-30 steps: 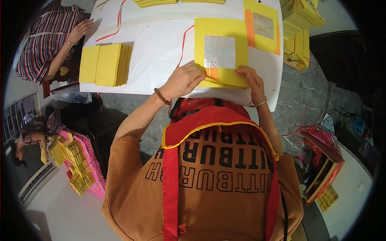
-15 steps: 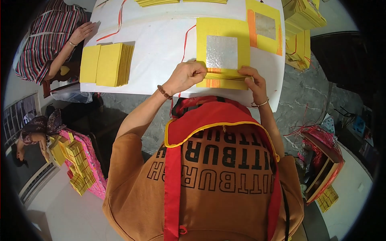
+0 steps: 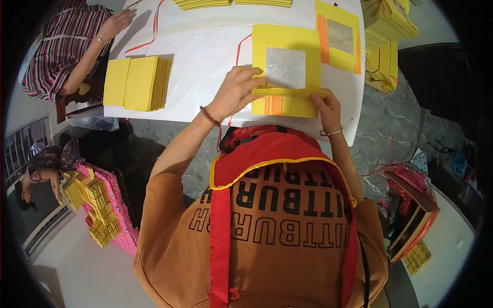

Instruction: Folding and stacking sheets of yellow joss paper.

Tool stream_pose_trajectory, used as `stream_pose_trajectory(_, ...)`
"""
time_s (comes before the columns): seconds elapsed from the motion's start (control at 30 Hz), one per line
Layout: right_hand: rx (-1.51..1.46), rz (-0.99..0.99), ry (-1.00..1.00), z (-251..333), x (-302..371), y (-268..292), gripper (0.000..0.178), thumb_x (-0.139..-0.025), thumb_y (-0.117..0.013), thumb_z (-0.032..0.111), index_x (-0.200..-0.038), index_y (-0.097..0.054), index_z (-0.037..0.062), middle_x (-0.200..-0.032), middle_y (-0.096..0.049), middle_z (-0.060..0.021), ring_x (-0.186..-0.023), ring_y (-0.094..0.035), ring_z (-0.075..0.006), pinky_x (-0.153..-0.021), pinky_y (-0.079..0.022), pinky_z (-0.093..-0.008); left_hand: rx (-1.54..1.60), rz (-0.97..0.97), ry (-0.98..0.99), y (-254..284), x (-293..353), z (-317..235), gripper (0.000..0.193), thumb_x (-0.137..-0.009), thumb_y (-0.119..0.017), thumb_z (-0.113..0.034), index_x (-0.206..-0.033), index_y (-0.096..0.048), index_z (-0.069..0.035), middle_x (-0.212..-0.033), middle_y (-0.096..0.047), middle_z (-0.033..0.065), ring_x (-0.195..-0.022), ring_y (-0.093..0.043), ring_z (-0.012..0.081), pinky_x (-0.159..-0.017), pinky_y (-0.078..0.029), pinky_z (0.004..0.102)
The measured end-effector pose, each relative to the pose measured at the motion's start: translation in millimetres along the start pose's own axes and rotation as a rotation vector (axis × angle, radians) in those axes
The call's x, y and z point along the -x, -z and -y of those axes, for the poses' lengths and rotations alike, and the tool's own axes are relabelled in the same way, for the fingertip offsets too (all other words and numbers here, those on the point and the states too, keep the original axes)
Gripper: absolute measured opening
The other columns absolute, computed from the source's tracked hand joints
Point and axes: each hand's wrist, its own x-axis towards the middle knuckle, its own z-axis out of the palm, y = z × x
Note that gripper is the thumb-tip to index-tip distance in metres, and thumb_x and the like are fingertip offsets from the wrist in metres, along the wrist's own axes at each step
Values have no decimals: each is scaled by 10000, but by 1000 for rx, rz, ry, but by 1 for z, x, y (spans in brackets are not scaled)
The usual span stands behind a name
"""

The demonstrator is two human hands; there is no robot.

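A stack of yellow paper sheets (image 3: 286, 38) with a silvery square (image 3: 285, 66) and an orange band lies in front of me on the white table. Its near part is folded up into a narrow strip (image 3: 287, 92) across the sheet. My right hand (image 3: 328, 109) pinches the right end of this strip between thumb and fingers. At the left end, my left hand (image 3: 237, 91) rests with its fingers apart, the tips touching the paper by the silvery square.
A folded yellow paper bundle (image 3: 138, 83) lies left on the table (image 3: 205, 56), near a red string (image 3: 155, 25). Another silver-centred yellow sheet (image 3: 322, 13) lies far right. Yellow stacks (image 3: 382, 61) stand beyond the right edge. A co-worker's hand (image 3: 117, 24) is at the far left.
My left fingers have opened from a closed grip on the strip's left end. The strip lies flatter and a little farther from me. The co-worker's hand has moved up and right.
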Motion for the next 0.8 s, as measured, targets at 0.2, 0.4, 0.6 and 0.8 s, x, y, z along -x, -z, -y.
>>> stream_pose_trajectory(0.2, 795, 20, 631, 32, -6, -2, 334, -782, -647, 139, -1109, -600, 95, -1152, -595, -68, -1111, -527, -233, -935, -367, -381, -412, -128, -235, -7, 2, 11, 403, -682, -584, 3, -1048, -639, -158, -1095, -566, 54, -1027, -487, 250, -839, -399, 355)
stream_pose_trajectory(0.4, 1249, 217, 772, 47, 11, 6, 300, -774, -614, 265, -1053, -631, 159, -1206, -570, -53, -1170, -491, -241, -961, -283, -445, -404, -118, -353, -4, 18, -19, 326, -702, -586, -68, -1014, -632, -146, -1034, -598, 65, -940, -555, 224, -772, -425, 337)
stream_pose_trajectory(0.6, 865, 263, 395, 39, 21, -2, 202, -780, -632, 209, -968, -660, 141, -1045, -645, -33, -1042, -564, -203, -893, -338, -360, -51, -126, 1, -19, 33, -18, 201, -790, -590, -55, -984, -630, -90, -863, -625, 105, -783, -590, 261, -654, -461, 355)
stream_pose_trajectory(0.8, 428, -35, 49, 32, 1, -17, 298, -824, -632, 196, -1070, -600, 31, -942, -667, -107, -842, -632, -185, -714, -468, -299, 255, -131, 592, -28, 0, -17, 300, -913, -493, -284, -992, -551, 0, -697, -558, 198, -634, -546, 349, -585, -435, 415)
